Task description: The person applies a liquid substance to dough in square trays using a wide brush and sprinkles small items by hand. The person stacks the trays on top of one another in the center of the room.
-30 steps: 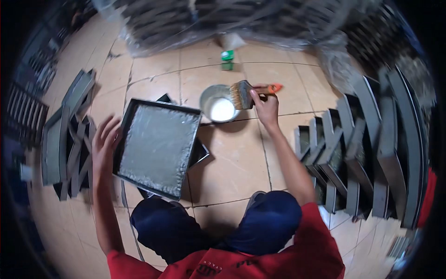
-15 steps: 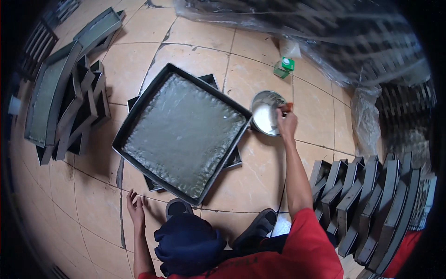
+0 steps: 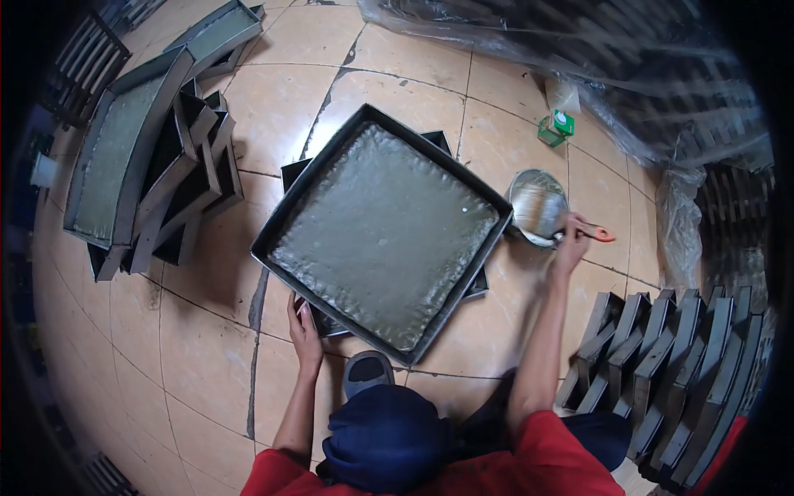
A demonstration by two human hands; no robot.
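My right hand (image 3: 571, 244) grips a brush by its orange-red handle (image 3: 601, 235). Its pale, motion-blurred bristle end (image 3: 538, 211) is over the round metal pot (image 3: 556, 183), which holds white liquid. Left of the pot, a large square metal pan (image 3: 451, 326) full of grey-green batter-like mass rests turned on top of another dark pan (image 3: 331, 324). At that lower pan's near left edge, my left hand (image 3: 306, 339) has its fingers and thumb on the metal; part of the grip is hidden.
Filled pans (image 3: 124, 157) top a crisscross stack on the left. Several metal pans (image 3: 653, 355) stand nested on edge at the right. A green carton (image 3: 557, 128) is beyond the pot, near plastic sheeting (image 3: 579, 50). My shoe (image 3: 366, 372) is close to the near pan corner.
My left hand has come up from the open floor to the lower pan's edge. The brush has swung across the pot, its handle now pointing right. The whole view has shifted.
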